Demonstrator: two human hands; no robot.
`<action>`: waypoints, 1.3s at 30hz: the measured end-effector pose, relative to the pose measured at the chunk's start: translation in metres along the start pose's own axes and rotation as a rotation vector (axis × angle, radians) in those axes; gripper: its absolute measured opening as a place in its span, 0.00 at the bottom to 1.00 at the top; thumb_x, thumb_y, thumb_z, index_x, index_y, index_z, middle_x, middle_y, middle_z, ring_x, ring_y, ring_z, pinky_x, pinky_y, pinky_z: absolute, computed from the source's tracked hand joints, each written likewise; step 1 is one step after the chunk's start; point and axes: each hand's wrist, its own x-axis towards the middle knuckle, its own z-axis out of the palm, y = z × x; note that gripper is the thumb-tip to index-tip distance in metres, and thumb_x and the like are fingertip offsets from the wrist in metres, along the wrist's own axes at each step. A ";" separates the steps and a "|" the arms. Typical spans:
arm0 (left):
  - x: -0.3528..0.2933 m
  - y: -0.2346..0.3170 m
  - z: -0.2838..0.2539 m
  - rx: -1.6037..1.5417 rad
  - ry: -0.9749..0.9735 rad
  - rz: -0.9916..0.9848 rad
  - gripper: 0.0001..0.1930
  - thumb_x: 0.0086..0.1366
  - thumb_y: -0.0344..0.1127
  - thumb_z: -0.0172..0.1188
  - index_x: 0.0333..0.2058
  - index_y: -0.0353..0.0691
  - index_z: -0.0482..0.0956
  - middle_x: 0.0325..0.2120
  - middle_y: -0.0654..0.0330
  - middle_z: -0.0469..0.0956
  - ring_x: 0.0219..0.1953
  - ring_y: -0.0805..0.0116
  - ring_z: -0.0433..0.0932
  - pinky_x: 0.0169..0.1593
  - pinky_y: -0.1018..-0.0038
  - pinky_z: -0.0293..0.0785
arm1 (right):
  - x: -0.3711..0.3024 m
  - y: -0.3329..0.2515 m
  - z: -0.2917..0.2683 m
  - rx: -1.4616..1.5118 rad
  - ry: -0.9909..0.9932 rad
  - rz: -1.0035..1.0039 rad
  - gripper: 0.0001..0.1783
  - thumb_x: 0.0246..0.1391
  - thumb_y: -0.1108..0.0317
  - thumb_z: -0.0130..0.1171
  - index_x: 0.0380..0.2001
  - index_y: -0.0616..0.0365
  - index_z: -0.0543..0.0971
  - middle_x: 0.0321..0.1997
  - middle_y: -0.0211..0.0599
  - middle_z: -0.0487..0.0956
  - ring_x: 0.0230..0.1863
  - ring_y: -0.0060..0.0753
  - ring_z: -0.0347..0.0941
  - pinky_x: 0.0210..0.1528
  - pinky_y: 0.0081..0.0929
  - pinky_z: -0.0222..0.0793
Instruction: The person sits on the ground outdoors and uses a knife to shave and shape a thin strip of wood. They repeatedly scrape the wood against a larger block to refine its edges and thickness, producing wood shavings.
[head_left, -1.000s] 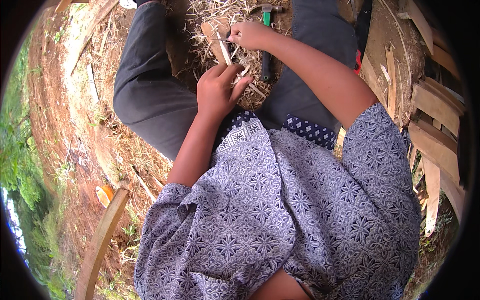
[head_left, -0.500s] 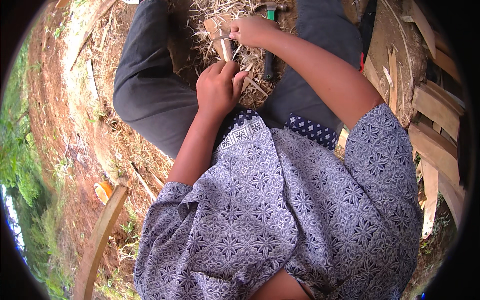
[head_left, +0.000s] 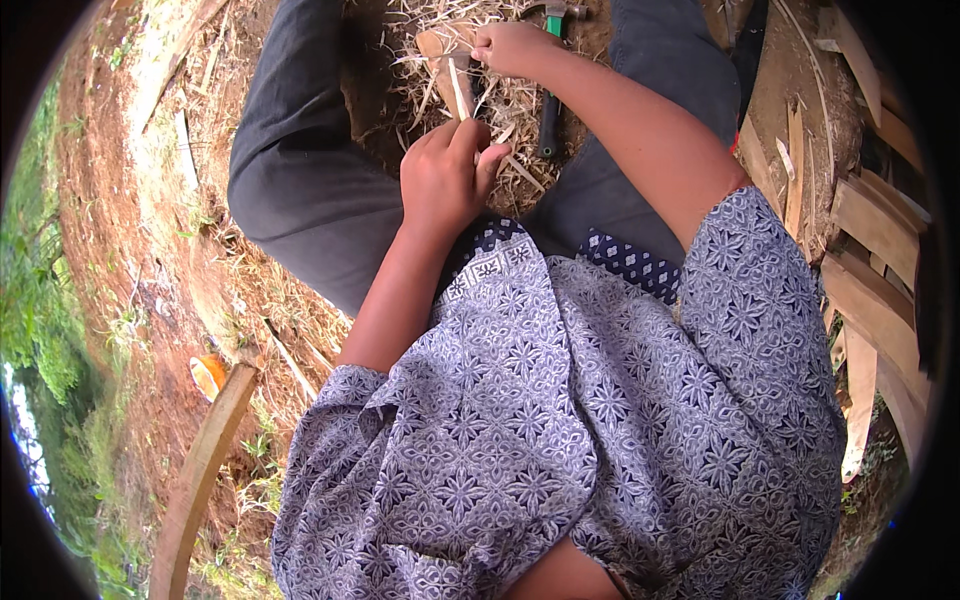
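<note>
My left hand (head_left: pixel 443 178) is closed around a narrow pale wood strip (head_left: pixel 459 92), which points away from me over a brown wooden block (head_left: pixel 430 45). Beyond it, my right hand (head_left: pixel 515 50) is closed on a knife, its handle hidden in the fist. Only a thin bit of the blade shows, crossing near the strip's far end. Curled pale shavings (head_left: pixel 405 75) lie around the block, between my legs. Just right of the right hand, a hammer (head_left: pixel 549 120) with a black and green handle lies on the ground.
My bent legs in dark trousers (head_left: pixel 300 190) flank the spot. Several wooden boards (head_left: pixel 875 290) are stacked at the right. A curved plank (head_left: pixel 205 480) stands at the lower left, by an orange object (head_left: pixel 208 376). Dry soil and straw cover the ground.
My right hand has moved slightly away from me along the strip, with the knife. The left hand keeps its hold on the strip; the whole view has shifted a little.
</note>
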 end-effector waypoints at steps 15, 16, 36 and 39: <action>0.000 -0.004 0.000 -0.011 0.018 -0.053 0.16 0.72 0.48 0.57 0.34 0.40 0.76 0.26 0.53 0.78 0.31 0.47 0.79 0.35 0.57 0.74 | -0.012 -0.016 -0.006 -0.012 -0.087 0.039 0.17 0.66 0.47 0.56 0.51 0.37 0.83 0.51 0.33 0.85 0.53 0.41 0.82 0.52 0.46 0.77; 0.000 -0.004 -0.002 -0.022 0.008 -0.059 0.16 0.74 0.48 0.55 0.35 0.40 0.76 0.27 0.52 0.77 0.31 0.45 0.79 0.35 0.56 0.73 | -0.011 -0.015 -0.005 -0.010 -0.097 0.033 0.17 0.66 0.46 0.56 0.52 0.36 0.83 0.51 0.32 0.85 0.54 0.41 0.82 0.53 0.46 0.77; -0.001 -0.028 -0.003 -0.250 0.244 -0.332 0.17 0.79 0.42 0.46 0.36 0.35 0.75 0.22 0.51 0.75 0.23 0.54 0.75 0.31 0.64 0.71 | 0.025 -0.046 0.023 -0.010 0.088 0.049 0.16 0.67 0.47 0.55 0.48 0.40 0.82 0.42 0.34 0.86 0.44 0.44 0.84 0.44 0.47 0.76; 0.000 -0.025 -0.009 -0.294 0.318 -0.304 0.24 0.81 0.48 0.42 0.32 0.35 0.75 0.18 0.62 0.69 0.21 0.74 0.67 0.27 0.74 0.64 | 0.016 -0.042 0.019 -0.050 -0.018 -0.044 0.16 0.66 0.49 0.56 0.49 0.43 0.82 0.42 0.37 0.86 0.43 0.45 0.84 0.45 0.46 0.76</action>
